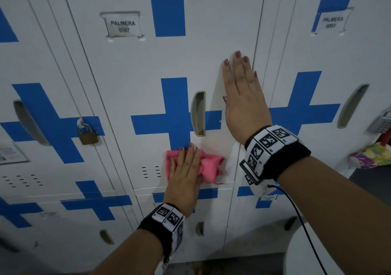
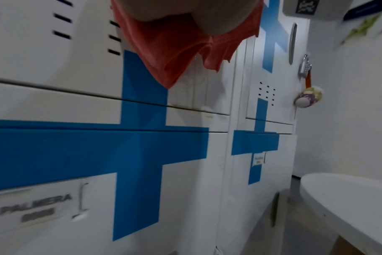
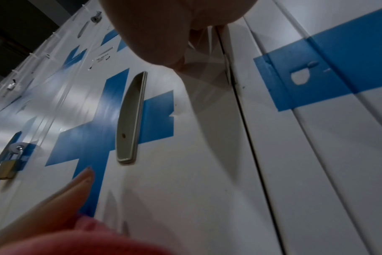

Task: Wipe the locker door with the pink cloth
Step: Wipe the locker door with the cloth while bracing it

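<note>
Left hand point(image 1: 186, 175) flat on pink cloth point(image 1: 208, 169) against locker door point(image 1: 148, 63).

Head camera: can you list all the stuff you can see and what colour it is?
Locker door: one, white with blue cross, centre.
Name label: one, white, reads PALMERA 0007, upper part of that door.
Recessed handle: one, grey, middle of that door.
Pink cloth: one, pink, low on the door under the left hand.
Padlock: one, brass, on the neighbouring locker to the left.
Combination lock: one, silver, far right edge.
Left hand: flat, pressing the cloth.
Right hand: flat on the door beside the handle.
</note>
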{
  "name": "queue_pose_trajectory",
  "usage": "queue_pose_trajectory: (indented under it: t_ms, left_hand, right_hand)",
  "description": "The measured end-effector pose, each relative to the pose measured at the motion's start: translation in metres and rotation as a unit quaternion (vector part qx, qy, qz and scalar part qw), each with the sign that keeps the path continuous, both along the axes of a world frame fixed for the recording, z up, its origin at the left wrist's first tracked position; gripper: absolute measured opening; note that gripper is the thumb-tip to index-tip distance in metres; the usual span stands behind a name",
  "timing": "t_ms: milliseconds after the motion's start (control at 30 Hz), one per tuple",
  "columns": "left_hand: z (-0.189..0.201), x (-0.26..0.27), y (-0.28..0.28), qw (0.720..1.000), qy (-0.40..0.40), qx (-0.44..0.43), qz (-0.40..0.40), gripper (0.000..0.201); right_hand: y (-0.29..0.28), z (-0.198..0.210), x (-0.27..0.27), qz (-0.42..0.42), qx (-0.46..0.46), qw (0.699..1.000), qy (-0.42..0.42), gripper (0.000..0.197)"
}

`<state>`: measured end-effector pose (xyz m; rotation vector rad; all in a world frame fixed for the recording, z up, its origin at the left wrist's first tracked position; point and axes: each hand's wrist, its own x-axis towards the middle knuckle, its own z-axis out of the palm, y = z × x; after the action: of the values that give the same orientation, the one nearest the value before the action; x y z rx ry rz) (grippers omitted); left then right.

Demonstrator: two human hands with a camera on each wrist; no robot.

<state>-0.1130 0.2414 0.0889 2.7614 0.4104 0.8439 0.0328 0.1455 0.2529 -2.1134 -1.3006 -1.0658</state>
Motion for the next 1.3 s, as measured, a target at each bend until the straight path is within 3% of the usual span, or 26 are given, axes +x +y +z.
queue_pose_trajectory:
  t_ms: [100,200,300,400,533,600,733,900,1067,1133,1300]
  left_hand:
    - [0.001,0.012,-0.008,0.999,0.017,0.022,-0.037,0.081]
    - [-0.006,0.020,0.000,0.980,0.094,0.159,-0.077,0.092]
    - [-0.004,0.016,0.019,0.939,0.172,0.284,-0.087,0.095]
    - [0.002,0.012,0.031,0.913,0.238,0.320,-0.087,0.098]
    - [0.009,0.005,0.039,0.879,0.299,0.356,-0.104,0.080]
    - [0.013,-0.002,0.043,0.869,0.319,0.365,-0.102,0.081]
    - [0.015,-0.014,0.043,0.876,0.305,0.366,-0.083,0.084]
    - [0.029,-0.007,0.028,0.920,0.173,0.338,-0.099,0.063]
    - [0.061,0.024,0.009,0.905,0.257,0.326,-0.092,0.069]
    - [0.060,0.026,0.009,0.907,0.260,0.320,-0.086,0.080]
    - [0.059,0.026,0.008,0.908,0.258,0.318,-0.085,0.084]
  right_hand:
    - [0.001,-0.001,0.001,0.002,0.005,1.000,-0.003,0.080]
    - [0.000,-0.001,0.001,0.003,0.005,1.000,-0.002,0.079]
    - [0.000,-0.001,0.001,0.005,0.006,1.000,-0.001,0.076]
    - [0.000,-0.001,0.000,0.003,0.006,1.000,-0.003,0.076]
    - [-0.001,0.000,0.002,0.006,0.003,1.000,-0.004,0.073]
    - [-0.002,0.000,0.002,0.009,0.000,1.000,-0.006,0.072]
    - [-0.002,0.001,0.001,0.009,0.001,1.000,-0.004,0.075]
    - [0.000,0.000,0.001,0.005,0.006,1.000,-0.004,0.075]
    - [0.000,0.000,0.001,0.001,0.003,1.000,-0.004,0.077]
    - [0.000,0.000,0.001,0.002,0.003,1.000,-0.003,0.078]
    - [0.002,-0.001,0.000,-0.003,0.005,1.000,-0.004,0.078]
